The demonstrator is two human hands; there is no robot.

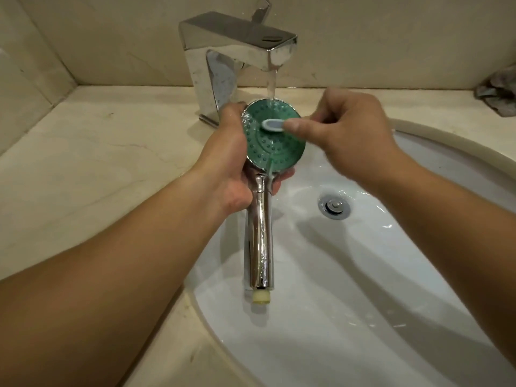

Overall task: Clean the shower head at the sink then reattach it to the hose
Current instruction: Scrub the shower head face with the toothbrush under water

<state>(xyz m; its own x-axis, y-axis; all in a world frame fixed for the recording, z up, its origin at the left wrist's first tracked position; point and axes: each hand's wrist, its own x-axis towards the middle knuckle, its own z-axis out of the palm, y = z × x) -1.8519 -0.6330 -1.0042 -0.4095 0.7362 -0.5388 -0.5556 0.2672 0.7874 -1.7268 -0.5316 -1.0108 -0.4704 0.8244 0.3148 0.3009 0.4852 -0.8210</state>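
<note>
The shower head (275, 141) is held over the white sink (363, 275), at about 12 o'clock of the basin, its green nozzle face turned up and its chrome handle pointing toward 6 o'clock, with a pale threaded end at the bottom. It is gripped by the left hand (231, 166), whose fingers are curled round the neck and the rim of the disc. A small brush head (273, 125), white-rimmed and grey, is pinched by the right hand (346, 129) and laid on the upper part of the green face. Water is seen running from the chrome faucet (237, 51) at 12 o'clock onto the disc's far edge. The drain (333, 206) lies at 3 o'clock of the handle. A crumpled cloth (499, 90) rests on the beige tabletop (83, 163) at 2 o'clock.
</note>
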